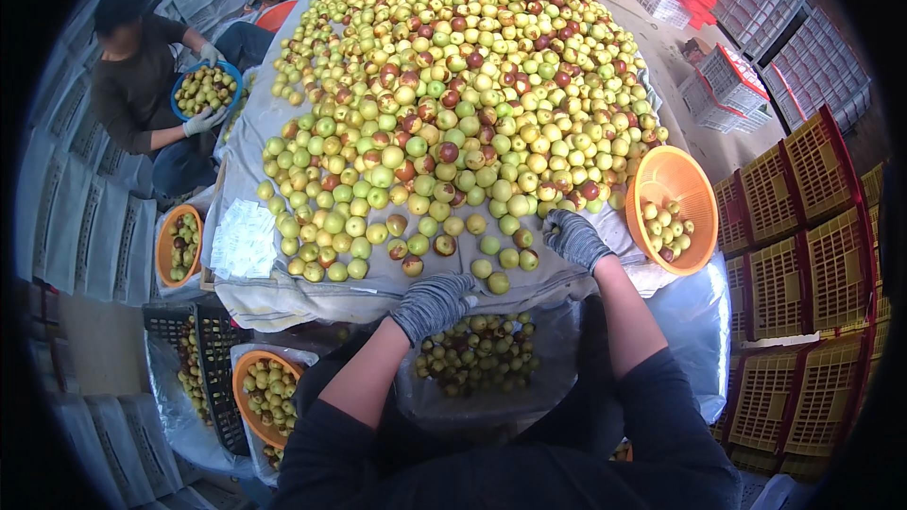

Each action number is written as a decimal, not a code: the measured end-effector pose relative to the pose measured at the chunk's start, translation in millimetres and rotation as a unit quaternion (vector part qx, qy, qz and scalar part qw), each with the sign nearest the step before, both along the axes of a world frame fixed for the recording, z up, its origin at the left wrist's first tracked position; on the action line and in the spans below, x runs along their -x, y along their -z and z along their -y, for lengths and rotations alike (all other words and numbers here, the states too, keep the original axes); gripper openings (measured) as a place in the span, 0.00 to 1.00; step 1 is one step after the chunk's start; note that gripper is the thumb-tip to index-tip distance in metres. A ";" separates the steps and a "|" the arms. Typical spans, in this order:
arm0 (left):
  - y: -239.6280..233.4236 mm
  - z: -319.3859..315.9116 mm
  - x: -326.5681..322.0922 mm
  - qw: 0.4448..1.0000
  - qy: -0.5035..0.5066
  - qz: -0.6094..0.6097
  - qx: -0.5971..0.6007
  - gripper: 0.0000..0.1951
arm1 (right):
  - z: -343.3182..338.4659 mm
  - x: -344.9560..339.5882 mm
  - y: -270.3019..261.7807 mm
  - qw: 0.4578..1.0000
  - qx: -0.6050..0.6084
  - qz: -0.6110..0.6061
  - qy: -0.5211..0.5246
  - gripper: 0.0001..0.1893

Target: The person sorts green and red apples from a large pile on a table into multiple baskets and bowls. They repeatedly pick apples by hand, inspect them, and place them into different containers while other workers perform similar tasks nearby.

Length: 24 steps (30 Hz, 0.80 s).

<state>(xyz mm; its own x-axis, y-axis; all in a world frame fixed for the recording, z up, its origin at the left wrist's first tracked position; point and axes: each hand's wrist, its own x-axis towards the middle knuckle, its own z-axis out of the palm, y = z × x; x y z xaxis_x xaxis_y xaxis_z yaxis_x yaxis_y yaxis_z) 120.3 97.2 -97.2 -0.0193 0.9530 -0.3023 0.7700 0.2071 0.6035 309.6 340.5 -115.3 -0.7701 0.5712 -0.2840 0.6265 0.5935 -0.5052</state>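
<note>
A large heap of green and brown jujubes (453, 120) spreads over a cloth-covered table (312, 301) in front of me. My left hand (434, 304), in a grey knitted glove, is over the table's front edge with fingers bent. A few loose jujubes (498, 282) lie just beyond its fingertips. At the heap's near right side is my right hand (575, 239), gloved alike, with its fingers curled in beside the fruit. Whether either hand holds a jujube is hidden. To its right, an orange plastic basket (673, 177) leans tilted, with several jujubes inside.
Below the table edge, a plastic-lined container (489, 358) holds jujubes. Orange baskets (266, 397) of fruit stand at left, near a black crate (220, 375). Small white packets (243, 239) lie on the table. Yellow crates (801, 283) rise at right. A co-worker (142, 85) holds a blue basin (207, 90).
</note>
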 end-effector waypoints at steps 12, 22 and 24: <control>2.4 9.2 44.6 0.971 -0.172 -0.161 -0.047 0.25 | 38.1 21.8 -6.5 0.992 0.012 0.024 -0.122 0.27; 36.4 5.0 40.2 0.998 -0.052 -0.042 0.011 0.16 | 50.2 26.8 -6.7 0.962 0.135 -0.002 -0.235 0.17; 26.2 8.9 33.8 0.999 -0.022 0.025 0.007 0.13 | 56.1 35.8 -18.0 0.982 0.100 -0.019 -0.157 0.15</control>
